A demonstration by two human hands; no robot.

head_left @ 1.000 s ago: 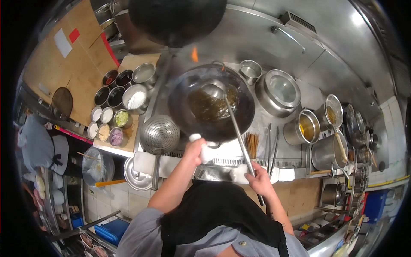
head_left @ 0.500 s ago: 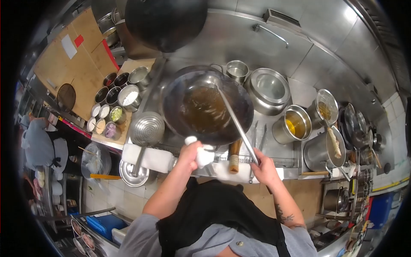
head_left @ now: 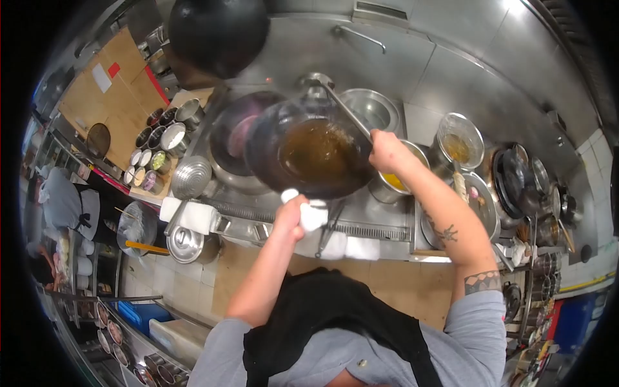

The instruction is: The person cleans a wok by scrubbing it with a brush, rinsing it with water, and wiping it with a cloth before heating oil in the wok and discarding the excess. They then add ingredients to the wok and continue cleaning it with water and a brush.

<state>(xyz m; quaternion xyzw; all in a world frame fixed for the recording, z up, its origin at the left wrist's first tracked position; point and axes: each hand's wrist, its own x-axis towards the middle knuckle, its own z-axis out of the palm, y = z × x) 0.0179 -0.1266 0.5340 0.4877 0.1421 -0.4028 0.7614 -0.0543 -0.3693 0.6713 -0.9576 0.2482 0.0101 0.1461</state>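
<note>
My left hand (head_left: pixel 290 219) is closed around a folded white cloth (head_left: pixel 313 217) at the near rim of a large dark wok (head_left: pixel 264 155). Brown liquid lies in the bottom of the wok, which is off to the right of the burner opening (head_left: pixel 240 135) with its reddish glow. In my right hand (head_left: pixel 387 153) is the long handle of a metal ladle (head_left: pixel 348 111). The ladle's bowl is past the wok's far rim, over a small pot at the back. Below my right forearm stands a metal pot of yellow oil (head_left: pixel 391 183), partly covered by the hand and arm.
A perforated skimmer (head_left: pixel 191 177) lies left of the burner, near several seasoning tins (head_left: pixel 173 137). A wire strainer (head_left: pixel 460 138) rests over a pot on the right. A faucet (head_left: pixel 361 37) sticks out from the back wall. A person in grey (head_left: pixel 55 197) stands far left.
The wok has come off the burner toward the right, uncovering the opening. My right hand has swung up and forward with the ladle. My left hand keeps hold of the cloth.
</note>
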